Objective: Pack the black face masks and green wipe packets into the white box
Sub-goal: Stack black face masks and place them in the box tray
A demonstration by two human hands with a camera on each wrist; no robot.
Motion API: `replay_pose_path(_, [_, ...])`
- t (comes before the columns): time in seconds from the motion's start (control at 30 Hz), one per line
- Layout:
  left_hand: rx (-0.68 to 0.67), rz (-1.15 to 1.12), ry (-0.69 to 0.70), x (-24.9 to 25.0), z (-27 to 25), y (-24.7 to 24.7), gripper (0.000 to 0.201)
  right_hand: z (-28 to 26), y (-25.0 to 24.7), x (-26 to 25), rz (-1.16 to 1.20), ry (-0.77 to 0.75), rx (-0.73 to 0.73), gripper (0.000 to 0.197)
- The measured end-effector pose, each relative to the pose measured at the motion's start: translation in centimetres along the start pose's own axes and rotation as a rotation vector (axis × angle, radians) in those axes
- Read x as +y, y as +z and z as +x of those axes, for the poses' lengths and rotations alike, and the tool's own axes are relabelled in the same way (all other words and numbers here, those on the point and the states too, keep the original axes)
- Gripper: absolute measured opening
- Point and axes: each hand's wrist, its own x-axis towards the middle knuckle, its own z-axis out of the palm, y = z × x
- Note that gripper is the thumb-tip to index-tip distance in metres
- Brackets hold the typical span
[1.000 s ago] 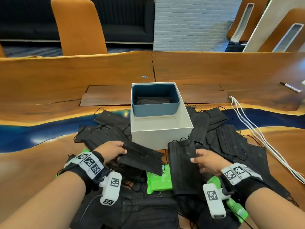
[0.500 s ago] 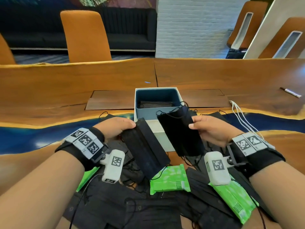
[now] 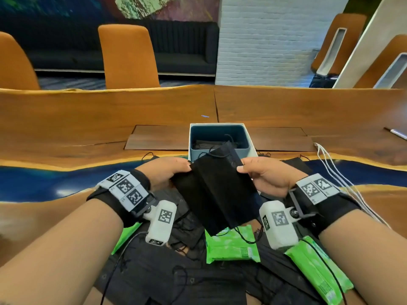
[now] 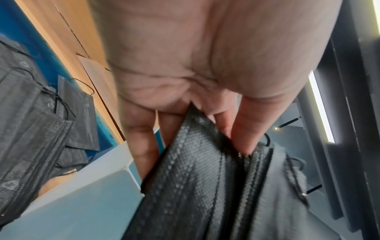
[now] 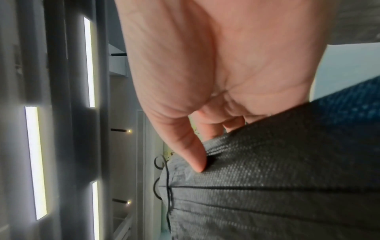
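Two black face masks (image 3: 217, 190) overlap in the air in front of the white box (image 3: 252, 148). My left hand (image 3: 167, 170) pinches the left one (image 4: 197, 175); my right hand (image 3: 262, 172) pinches the right one (image 5: 287, 170), thumb on top. The box holds a blue inner tray (image 3: 218, 130) with dark masks lying in it. A green wipe packet (image 3: 231, 245) lies below the held masks, another (image 3: 319, 274) under my right forearm, and a third (image 3: 125, 236) peeks out under my left wrist. Several loose black masks (image 3: 176, 276) cover the table near me.
White cables (image 3: 330, 164) run along the table on the right. A pen (image 3: 396, 134) lies at the far right. More loose masks (image 4: 41, 121) lie left of the box. An orange chair (image 3: 130, 56) stands behind the wooden table (image 3: 88, 119).
Both hands lifted a mask each off the pile, then moved together, so the two masks now overlap in front of the box.
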Motion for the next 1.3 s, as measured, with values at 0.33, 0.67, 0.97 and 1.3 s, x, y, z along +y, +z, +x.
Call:
replay_pose_path(0.33, [-0.067,-0.146,-0.002,1.3,-0.4,0.7,0.024,1.6,1.8,1.3,-0.01,0.063,-0.057,0.034])
replay_pose_path(0.67, [0.121,-0.309,-0.022,-0.4,1.5,1.2,0.066,2.5,1.8,0.6,0.076,-0.081,0.069,0.042])
replay_pose_path(0.97, [0.077,-0.105,0.116,-0.7,2.8,2.8,0.057,4.1,2.3,0.6,-0.055,-0.236,0.149,0.049])
replay_pose_path(1.3, [0.091,0.15,0.115,-4.1,3.5,2.4,0.039,4.7,2.1,4.3,-0.15,-0.129,0.027,0.043])
